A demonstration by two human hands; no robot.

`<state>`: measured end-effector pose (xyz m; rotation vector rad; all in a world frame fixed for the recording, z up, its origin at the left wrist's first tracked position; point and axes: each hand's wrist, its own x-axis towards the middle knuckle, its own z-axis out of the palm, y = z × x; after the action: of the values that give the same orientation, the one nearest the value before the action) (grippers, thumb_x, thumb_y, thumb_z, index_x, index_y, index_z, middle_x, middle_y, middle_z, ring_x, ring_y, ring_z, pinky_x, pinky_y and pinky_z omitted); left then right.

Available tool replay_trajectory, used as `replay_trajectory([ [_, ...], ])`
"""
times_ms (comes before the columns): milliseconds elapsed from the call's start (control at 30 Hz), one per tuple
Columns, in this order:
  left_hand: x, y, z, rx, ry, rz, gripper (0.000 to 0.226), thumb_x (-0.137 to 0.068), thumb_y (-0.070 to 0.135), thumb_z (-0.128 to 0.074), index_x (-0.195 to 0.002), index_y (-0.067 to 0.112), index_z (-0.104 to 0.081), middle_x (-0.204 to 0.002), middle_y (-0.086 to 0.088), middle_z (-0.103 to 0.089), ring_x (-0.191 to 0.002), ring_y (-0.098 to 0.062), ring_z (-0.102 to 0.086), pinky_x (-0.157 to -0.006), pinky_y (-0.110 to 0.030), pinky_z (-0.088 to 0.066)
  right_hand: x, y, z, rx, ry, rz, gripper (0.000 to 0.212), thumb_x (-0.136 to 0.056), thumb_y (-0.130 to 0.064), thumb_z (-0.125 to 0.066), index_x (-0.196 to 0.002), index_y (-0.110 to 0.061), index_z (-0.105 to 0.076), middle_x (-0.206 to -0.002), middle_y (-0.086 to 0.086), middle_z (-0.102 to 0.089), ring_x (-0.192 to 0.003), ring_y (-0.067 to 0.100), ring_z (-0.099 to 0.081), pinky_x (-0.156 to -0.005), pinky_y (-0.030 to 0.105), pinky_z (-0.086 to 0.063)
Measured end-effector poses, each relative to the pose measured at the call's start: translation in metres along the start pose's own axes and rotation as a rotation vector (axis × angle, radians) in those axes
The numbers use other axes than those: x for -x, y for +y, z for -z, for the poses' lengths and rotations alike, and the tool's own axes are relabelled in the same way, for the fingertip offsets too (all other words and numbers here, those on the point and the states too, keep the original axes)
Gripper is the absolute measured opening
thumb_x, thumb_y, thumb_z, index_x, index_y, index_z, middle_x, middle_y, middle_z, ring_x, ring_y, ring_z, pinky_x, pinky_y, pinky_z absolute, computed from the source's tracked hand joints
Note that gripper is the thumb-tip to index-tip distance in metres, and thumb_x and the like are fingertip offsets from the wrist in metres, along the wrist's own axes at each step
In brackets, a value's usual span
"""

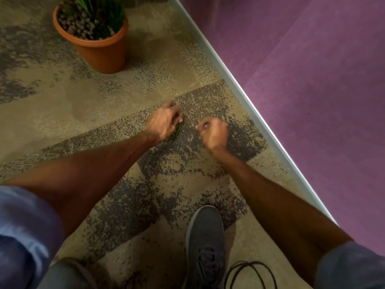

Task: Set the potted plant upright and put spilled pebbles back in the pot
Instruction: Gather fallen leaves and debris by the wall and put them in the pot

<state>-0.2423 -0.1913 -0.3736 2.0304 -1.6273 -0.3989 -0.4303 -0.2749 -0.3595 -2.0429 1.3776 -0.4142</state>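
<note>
Mottled tan and dark carpet covered the floor, bounded on the right by a pale metal strip with a purple surface beyond it. At the upper left the terracotta pot stood upright on the carpet, its top covered with greyish pebbles and green leaves rising out of frame. Well apart from it, near the middle of the view, both hands were lowered close to the carpet. The left hand had its fingers curled downward over a thin green leaf that showed beneath it; whether the grip held the leaf could not be told. The right hand was closed into a fist just beside it, and anything inside that grip was hidden. Loose pebbles could not be made out against the speckled pattern. A grey shoe rested below, next to a loop of dark cable.
</note>
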Motion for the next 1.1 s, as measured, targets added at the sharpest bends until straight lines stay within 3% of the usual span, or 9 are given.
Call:
replay_trajectory([
  [100,-0.008,0.005,0.008,-0.127,-0.136,-0.179,0.017,-0.108,0.013,-0.056,-0.123,0.012,-0.063,-0.122,-0.006,-0.060,-0.081,-0.016,-0.063,-0.056,-0.018,-0.049,-0.026,0.015,0.043,-0.163,0.084,-0.219,0.008,-0.091,-0.013,-0.081,-0.084,-0.016,-0.078,-0.084,-0.004,-0.078,-0.075,0.012,-0.078,-0.063,0.021,-0.062],
  [167,-0.013,0.006,0.014,-0.229,-0.189,-0.228,0.026,-0.104,0.004,-0.056,-0.129,0.009,-0.061,-0.119,-0.009,-0.063,-0.083,-0.022,-0.065,-0.061,-0.025,-0.052,-0.035,0.032,0.062,-0.159,0.026,-0.366,0.010,-0.085,-0.017,-0.087,-0.081,-0.015,-0.077,-0.082,0.000,-0.080,-0.073,0.015,-0.080,-0.069,0.032,-0.067],
  [267,-0.018,0.000,0.022,-0.377,-0.228,-0.258,0.051,-0.100,-0.001,-0.058,-0.148,0.015,-0.049,-0.138,-0.013,-0.063,-0.094,-0.023,-0.069,-0.074,-0.032,-0.063,-0.033,0.055,0.072,-0.103,-0.068,-0.488,0.016,-0.080,-0.020,-0.091,-0.082,-0.010,-0.079,-0.079,0.003,-0.081,-0.072,0.019,-0.081,-0.071,0.041,-0.068],
  [367,-0.018,0.002,0.027,-0.504,-0.277,-0.300,0.058,-0.105,0.006,-0.046,-0.160,0.020,-0.039,-0.154,-0.016,-0.050,-0.116,-0.027,-0.065,-0.084,-0.035,-0.061,-0.022,0.060,0.069,-0.103,-0.039,-0.504,0.021,-0.079,-0.023,-0.092,-0.086,-0.007,-0.079,-0.078,0.004,-0.080,-0.067,0.018,-0.079,-0.055,0.030,-0.063],
  [467,-0.016,0.002,0.029,-0.644,-0.299,-0.376,0.035,-0.110,0.014,-0.041,-0.139,0.012,-0.060,-0.147,-0.011,-0.052,-0.123,-0.022,-0.058,-0.083,-0.030,-0.061,-0.015,0.053,0.060,-0.098,-0.027,-0.483,0.020,-0.080,-0.021,-0.091,-0.086,-0.007,-0.079,-0.077,0.004,-0.079,-0.059,0.013,-0.074,-0.042,0.016,-0.050],
  [567,-0.012,0.007,0.027,-0.716,-0.336,-0.353,0.018,-0.108,0.007,-0.048,-0.115,0.008,-0.065,-0.145,-0.009,-0.051,-0.126,-0.021,-0.053,-0.084,-0.029,-0.062,-0.015,0.046,0.047,-0.084,-0.043,-0.476,0.019,-0.083,-0.018,-0.089,-0.087,-0.003,-0.078,-0.079,0.005,-0.079,-0.063,0.013,-0.077,-0.047,0.017,-0.055],
  [700,-0.006,0.011,0.022,-0.727,-0.315,-0.347,0.019,-0.107,0.009,-0.051,-0.121,0.009,-0.064,-0.143,-0.009,-0.052,-0.124,-0.019,-0.049,-0.078,-0.026,-0.055,-0.015,0.039,0.037,-0.014,-0.072,-0.481,0.017,-0.085,-0.015,-0.088,-0.091,-0.005,-0.076,-0.088,0.005,-0.079,-0.076,0.018,-0.079,-0.072,0.034,-0.067],
  [867,0.004,0.018,0.043,-0.464,-0.233,-0.155,0.024,-0.105,0.023,-0.061,-0.124,0.008,-0.064,-0.128,-0.007,-0.060,-0.117,-0.021,-0.056,-0.093,-0.033,-0.055,-0.023,0.025,0.034,0.007,-0.141,-0.463,0.014,-0.084,-0.016,-0.088,-0.090,-0.008,-0.079,-0.085,0.005,-0.080,-0.079,0.019,-0.080,-0.071,0.032,-0.067],
  [1101,0.028,-0.009,0.119,-0.264,0.020,0.110,0.013,-0.091,0.012,-0.065,-0.099,0.012,-0.076,-0.101,-0.010,-0.070,-0.089,-0.033,-0.070,-0.065,-0.036,-0.052,-0.078,-0.046,-0.014,0.036,-0.346,-0.368,0.023,-0.059,-0.018,-0.097,-0.074,-0.008,-0.083,-0.072,0.005,-0.080,-0.074,0.022,-0.081,-0.075,0.042,-0.068],
])
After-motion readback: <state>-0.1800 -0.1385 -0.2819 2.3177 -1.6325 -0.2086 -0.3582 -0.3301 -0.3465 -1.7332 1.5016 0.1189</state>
